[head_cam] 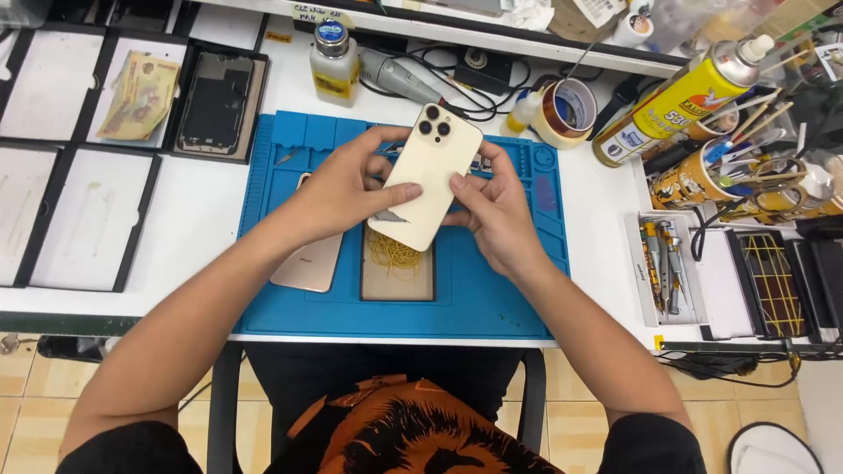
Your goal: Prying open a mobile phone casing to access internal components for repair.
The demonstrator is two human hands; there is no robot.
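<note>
2 hands (421,197) hold a cream phone (426,178) lengthwise, cameras pointing away.

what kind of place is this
Most likely a phone repair bench: both hands hold a cream-gold smartphone above a blue silicone work mat, with a tray of metal screwdrivers and a yellow spray can nearby.

A yellow spray can (680,101) lies far right, a tape roll (566,111) beside it, banknotes (138,83) far left.
</note>
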